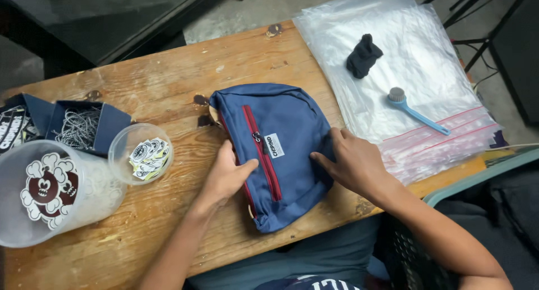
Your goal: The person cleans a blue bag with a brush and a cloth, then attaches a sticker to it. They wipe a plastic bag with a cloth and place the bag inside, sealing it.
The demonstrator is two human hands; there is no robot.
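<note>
Head view | navy-blue fabric pouch with red zip (281,149) lies flat on the wooden table (168,76) between both hands, long axis running away from the person, tilted leftward | left hand (227,175) flat, unclenched, thumb at the zip | right hand (351,163) spread, fingertips pressing the pouch's right edge | both equally near.
</note>
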